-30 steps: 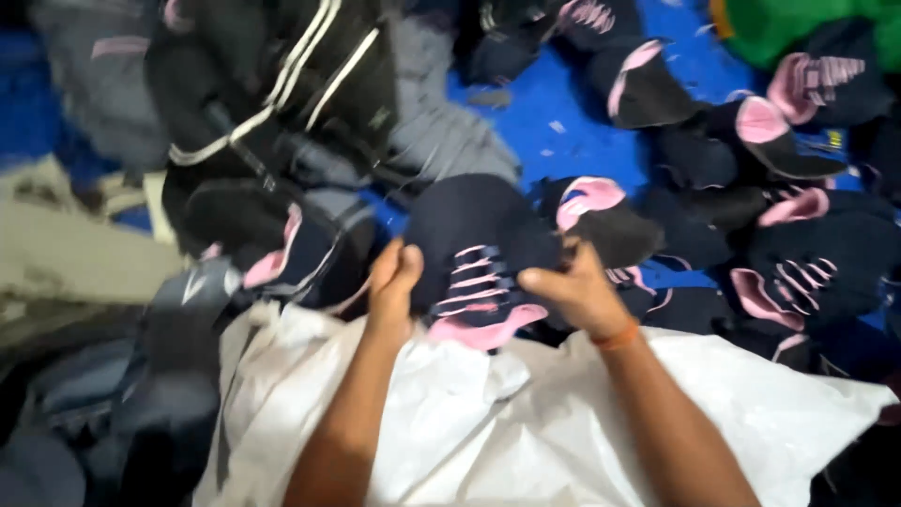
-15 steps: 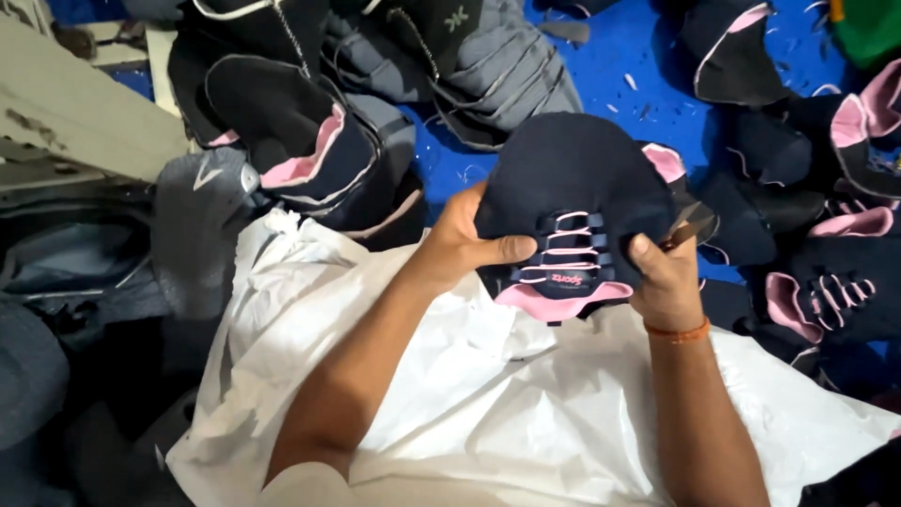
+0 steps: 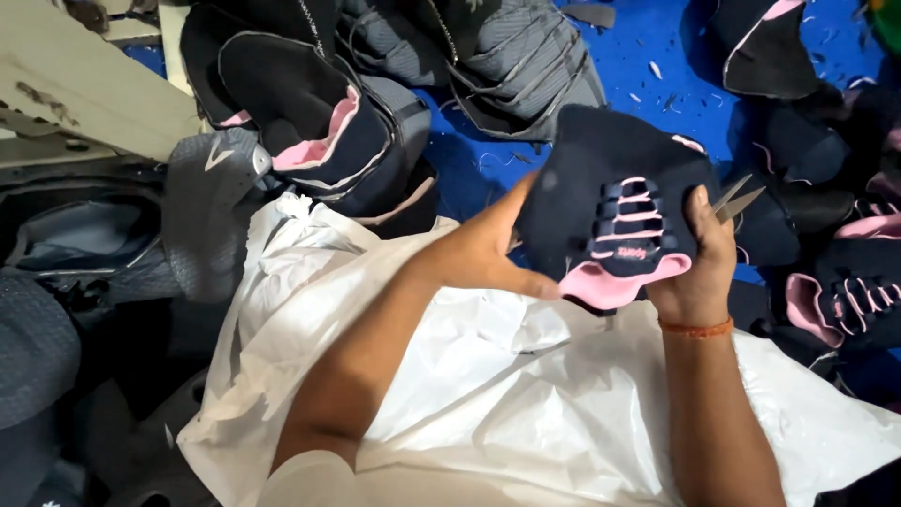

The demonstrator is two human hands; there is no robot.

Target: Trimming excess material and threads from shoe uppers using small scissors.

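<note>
I hold a dark navy shoe upper (image 3: 601, 169) with pink lace loops and a pink tongue between both hands, above a white plastic sheet (image 3: 526, 404) on my lap. My left hand (image 3: 483, 249) grips its left edge, thumb underneath. My right hand (image 3: 699, 268) grips its right side; small metal scissor blades (image 3: 737, 199) stick out beside this hand's fingers. An orange thread band circles my right wrist.
Many more navy-and-pink shoe uppers (image 3: 849, 300) lie on the blue floor (image 3: 648, 56) at right. Grey and black uppers (image 3: 511, 56) are piled at the top, another navy-pink one (image 3: 314, 117) at upper left. A beige board (image 3: 84, 94) sits far left.
I lifted the shoe upper off the pile and brought it closer over the white sheet. The camera view shifted and drew nearer; both hands now hold it more upright.
</note>
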